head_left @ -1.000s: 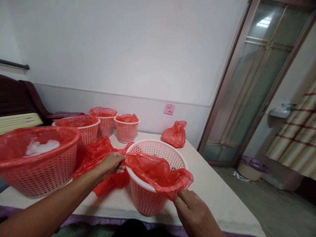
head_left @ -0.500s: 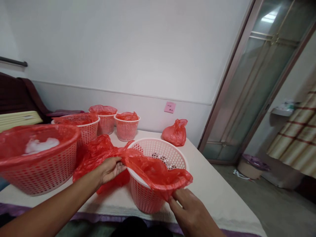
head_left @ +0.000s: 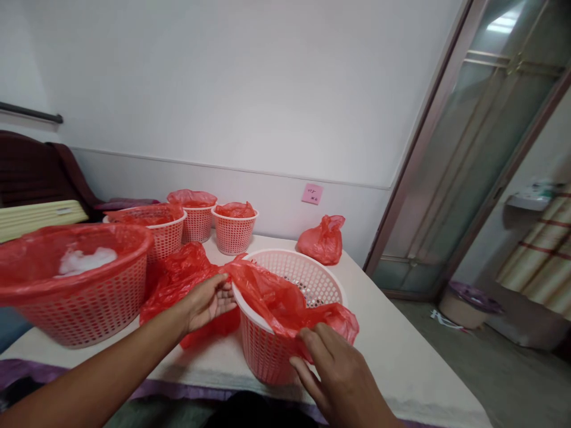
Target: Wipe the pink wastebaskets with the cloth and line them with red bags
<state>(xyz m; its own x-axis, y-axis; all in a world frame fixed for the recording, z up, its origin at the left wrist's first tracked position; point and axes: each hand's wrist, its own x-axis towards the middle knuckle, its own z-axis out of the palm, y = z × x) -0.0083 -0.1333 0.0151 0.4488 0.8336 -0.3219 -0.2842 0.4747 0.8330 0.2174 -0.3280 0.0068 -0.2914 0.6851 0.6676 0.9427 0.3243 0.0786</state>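
A white perforated plastic basket point(head_left: 263, 351) stands in front of me with a thin red plastic bag point(head_left: 279, 297) partly inside it and folded over its front rim. The basket's back rim and back inner wall are bare. My left hand point(head_left: 207, 303) pinches the bag's edge at the left rim. At the front rim my right hand point(head_left: 336, 368) grips the bag between thumb and fingers, palm down. Left of the basket, a crumpled heap of red plastic bags point(head_left: 178, 279) lies on the table, partly behind my left hand.
A large basket point(head_left: 89, 315) lined in red, with something white inside, stands at the left. Behind are several smaller lined baskets point(head_left: 235, 232). A tied red bag point(head_left: 322, 241) sits by the wall on the white-covered table point(head_left: 392, 356). A bin point(head_left: 466, 306) stands on the floor.
My right hand has moved up over the front rim, drawing the bag's edge with it. My left hand stays at the left rim. The view has shifted slightly.
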